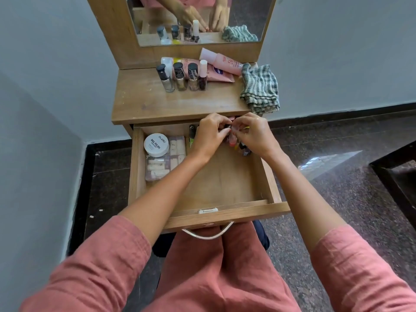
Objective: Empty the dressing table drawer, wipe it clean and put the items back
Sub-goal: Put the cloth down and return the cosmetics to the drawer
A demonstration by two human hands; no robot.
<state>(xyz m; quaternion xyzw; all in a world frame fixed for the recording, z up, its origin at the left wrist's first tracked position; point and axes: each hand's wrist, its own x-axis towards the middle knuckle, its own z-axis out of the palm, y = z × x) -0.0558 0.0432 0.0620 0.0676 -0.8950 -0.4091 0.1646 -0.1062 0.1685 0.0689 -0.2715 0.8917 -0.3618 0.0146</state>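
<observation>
Left hand (209,134) and right hand (253,134) pinch small bottles (234,143) (mostly hidden) in drawer (225,215).

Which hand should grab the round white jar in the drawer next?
Left, probably. The jar sits on the left of the drawer, nearer the left hand. The right hand would have to cross over. Both hands grip small bottles for now.
</observation>
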